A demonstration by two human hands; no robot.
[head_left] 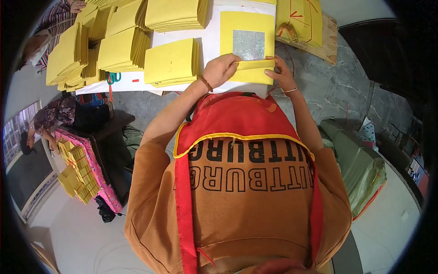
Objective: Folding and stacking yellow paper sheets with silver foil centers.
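Note:
A yellow paper sheet point(248, 20) with a glittery silver square point(248, 43) in its middle lies on the white table top near the right edge. The end of the sheet nearest me is turned up in a folded strip point(253, 65). My left hand point(220, 71) grips the left end of this strip, fingers bent over the fold. On the right, my right hand point(283, 76) pinches the other end, thumb below and fingers above. Just left of my left hand stands a stack of folded yellow paper point(169, 61).
Several more yellow paper stacks point(122, 48) cover the table's left side. Teal-handled scissors point(113, 78) and a small red piece point(135, 81) lie by the front edge. A tied yellow bundle point(301, 23) sits far right. Other people work at left, one beside a pink-covered table point(102, 182).

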